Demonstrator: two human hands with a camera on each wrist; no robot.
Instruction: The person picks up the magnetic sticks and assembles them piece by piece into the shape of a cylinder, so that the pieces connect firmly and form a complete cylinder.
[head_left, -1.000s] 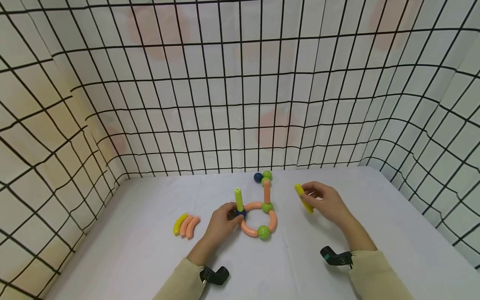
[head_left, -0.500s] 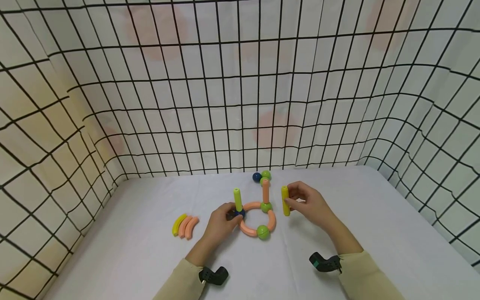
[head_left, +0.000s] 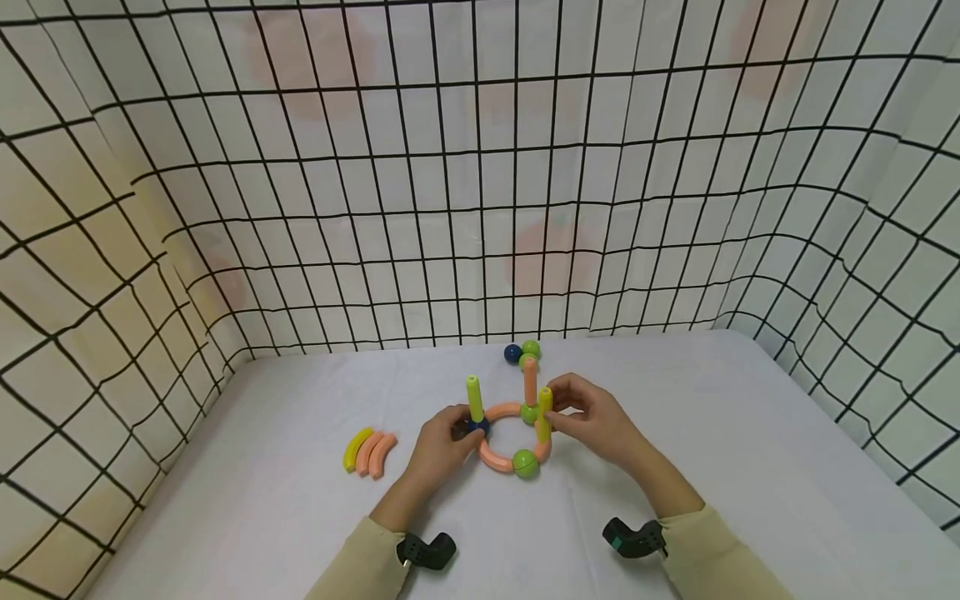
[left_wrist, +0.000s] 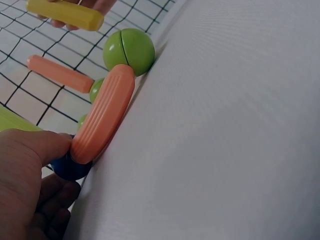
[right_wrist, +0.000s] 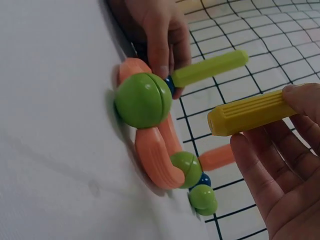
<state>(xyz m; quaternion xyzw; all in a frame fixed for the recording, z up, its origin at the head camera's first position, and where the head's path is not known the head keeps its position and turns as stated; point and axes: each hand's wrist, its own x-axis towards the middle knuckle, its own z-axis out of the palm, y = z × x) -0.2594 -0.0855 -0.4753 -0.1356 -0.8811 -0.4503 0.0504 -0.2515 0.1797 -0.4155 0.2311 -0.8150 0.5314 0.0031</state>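
A ring of curved orange rods (head_left: 497,461) and balls lies on the white cloth. My left hand (head_left: 442,442) grips its dark blue ball (left_wrist: 72,167), from which a lime-green rod (head_left: 475,398) stands up. At the back, an orange straight rod (head_left: 530,382) rises from a green ball (right_wrist: 185,169). Nearest me in the ring is another green ball (head_left: 525,464), its top bare. Between thumb and fingers my right hand (head_left: 592,417) pinches a yellow rod (right_wrist: 252,112), held upright above the ring's right side; its lower end shows free in the right wrist view.
Left of the ring lie a curved yellow rod (head_left: 357,450) and two curved orange rods (head_left: 372,455) side by side. Behind the ring sit a loose blue ball (head_left: 513,354) and two green balls (head_left: 531,348). A black-gridded white sheet (head_left: 480,208) walls the table's back and sides.
My right hand has moved left with the yellow rod, from beside the ring to over its right side, and the rod has turned from tilted to upright. The left hand keeps its grip.
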